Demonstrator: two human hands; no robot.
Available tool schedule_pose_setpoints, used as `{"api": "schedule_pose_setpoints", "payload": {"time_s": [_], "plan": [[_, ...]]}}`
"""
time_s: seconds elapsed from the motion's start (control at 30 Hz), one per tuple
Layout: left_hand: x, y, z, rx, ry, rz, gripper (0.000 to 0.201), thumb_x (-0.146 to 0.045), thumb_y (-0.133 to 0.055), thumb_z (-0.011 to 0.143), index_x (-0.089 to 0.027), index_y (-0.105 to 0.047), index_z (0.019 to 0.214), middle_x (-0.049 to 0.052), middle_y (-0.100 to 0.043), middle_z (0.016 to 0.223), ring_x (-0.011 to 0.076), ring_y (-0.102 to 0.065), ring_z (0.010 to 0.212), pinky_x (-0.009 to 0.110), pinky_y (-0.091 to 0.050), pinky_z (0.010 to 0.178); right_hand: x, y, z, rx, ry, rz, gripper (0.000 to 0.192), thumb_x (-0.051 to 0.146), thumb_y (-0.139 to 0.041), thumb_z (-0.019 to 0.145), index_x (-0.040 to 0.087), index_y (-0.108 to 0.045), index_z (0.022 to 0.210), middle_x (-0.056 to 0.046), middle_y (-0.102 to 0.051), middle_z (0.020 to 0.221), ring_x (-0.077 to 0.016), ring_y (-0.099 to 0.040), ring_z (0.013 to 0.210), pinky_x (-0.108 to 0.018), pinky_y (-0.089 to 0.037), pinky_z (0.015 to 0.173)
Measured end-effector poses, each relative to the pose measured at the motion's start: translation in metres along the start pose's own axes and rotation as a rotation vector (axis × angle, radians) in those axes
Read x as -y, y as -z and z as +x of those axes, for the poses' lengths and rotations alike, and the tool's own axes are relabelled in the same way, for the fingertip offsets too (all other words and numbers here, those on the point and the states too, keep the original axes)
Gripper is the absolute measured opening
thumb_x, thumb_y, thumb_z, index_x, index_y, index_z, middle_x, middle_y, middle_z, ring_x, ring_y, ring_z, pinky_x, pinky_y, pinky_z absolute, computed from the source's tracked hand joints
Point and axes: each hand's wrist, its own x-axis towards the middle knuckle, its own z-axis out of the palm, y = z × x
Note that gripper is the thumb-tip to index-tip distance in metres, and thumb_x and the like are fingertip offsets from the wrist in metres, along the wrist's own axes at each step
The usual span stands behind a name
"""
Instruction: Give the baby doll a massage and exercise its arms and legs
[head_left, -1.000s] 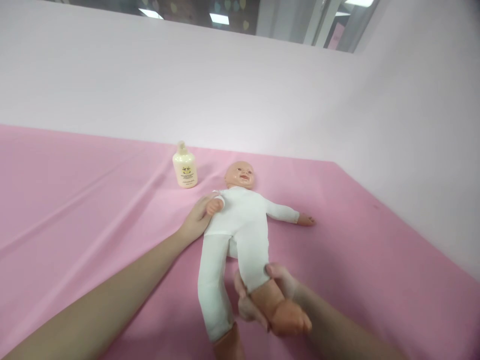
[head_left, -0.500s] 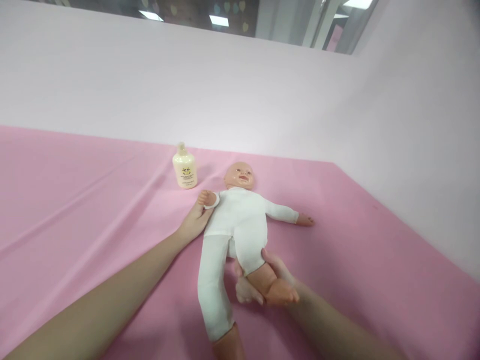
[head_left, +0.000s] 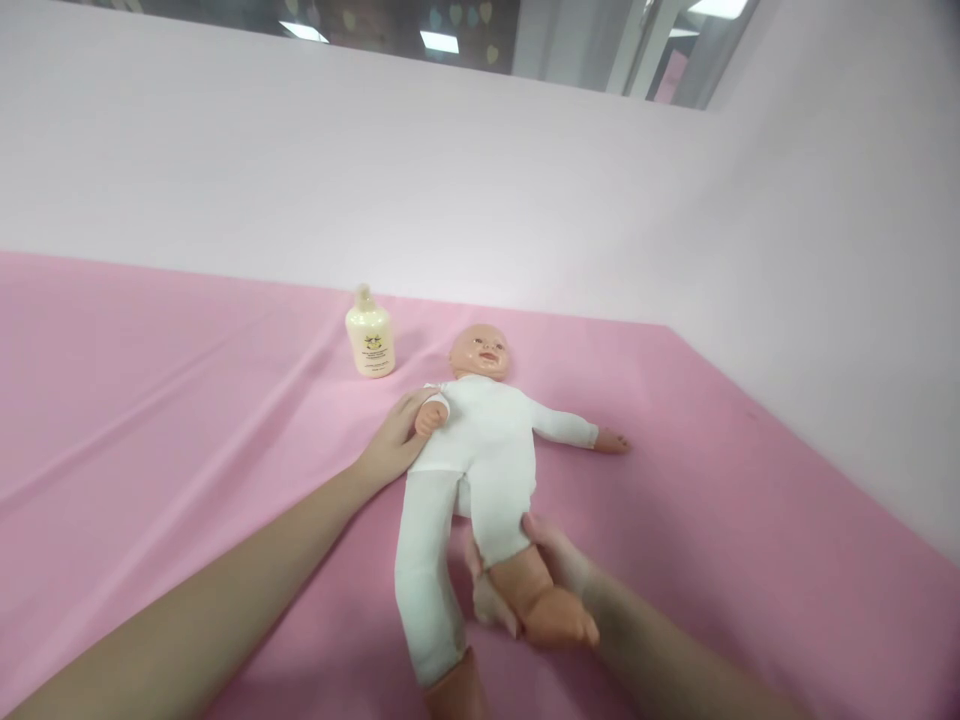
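Observation:
A baby doll (head_left: 495,435) in a white cloth body lies on its back, head away from me, one arm stretched out to the right. My left hand (head_left: 391,438) is closed around the doll's arm on the left side, near its small fist. The ends of my left fingers are partly hidden behind that arm. Lower down, my right hand (head_left: 564,556) wraps the doll's right-side leg from beneath, thumb on the white cloth and fingers showing between the legs. That leg is bent and lifted; the other lies straight toward me, its foot cut off by the frame.
Left of the doll's head stands a cream-coloured bottle (head_left: 371,342) with a printed label. Pink cloth (head_left: 187,400) with creases covers the surface. A white wall (head_left: 360,180) rises behind and to the right, with a window (head_left: 465,35) at the top.
The doll's left-side arm has shifted right and down onto its body, with my left fingers now over its top. The leg in my right hand has dropped slightly.

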Motion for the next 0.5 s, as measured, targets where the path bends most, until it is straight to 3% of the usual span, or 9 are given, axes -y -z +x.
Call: {"api": "schedule_pose_setpoints", "payload": {"time_s": [0.13,0.23,0.4,0.5], "plan": [[-0.001,0.003,0.001,0.037,-0.122,0.094,0.049,-0.038,-0.053,0.088,-0.024,-0.046,0.134,0.010,-0.046,0.139,0.0272,-0.039,0.132,0.044,-0.032,0.111,0.006,-0.002,0.004,-0.205,0.136,0.078,0.072,0.078,-0.027,0.080,0.013,-0.057,0.087,0.004,-0.046,0.044,-0.0094,-0.039,0.043,-0.025,-0.036,0.059],[-0.001,0.003,0.001,0.049,-0.130,0.111,0.050,-0.037,-0.054,0.087,-0.023,-0.047,0.134,0.010,-0.045,0.139,0.0276,-0.037,0.133,0.045,-0.031,0.112,0.007,-0.002,0.006,-0.228,0.112,0.067,0.072,0.079,-0.026,0.080,0.014,-0.057,0.087,0.005,-0.045,0.044,-0.0093,-0.036,0.042,-0.026,-0.034,0.058],[0.002,0.001,0.000,-0.001,-0.029,-0.017,0.048,-0.042,-0.052,0.088,-0.024,-0.049,0.132,0.009,-0.049,0.137,0.0267,-0.042,0.130,0.044,-0.031,0.112,0.000,0.000,0.005,-0.095,0.059,0.038,0.079,0.086,-0.025,0.072,0.014,-0.053,0.089,0.002,-0.052,0.047,-0.0110,-0.044,0.043,-0.027,-0.036,0.054],[0.011,-0.002,0.002,-0.022,0.140,-0.149,0.047,-0.045,-0.048,0.089,-0.019,-0.051,0.127,0.011,-0.056,0.129,0.0271,-0.050,0.121,0.046,-0.036,0.107,-0.003,0.000,0.001,0.074,-0.047,0.027,0.084,0.087,-0.040,0.063,0.010,-0.055,0.093,-0.004,-0.060,0.058,-0.0139,-0.052,0.048,-0.027,-0.040,0.052]]}}
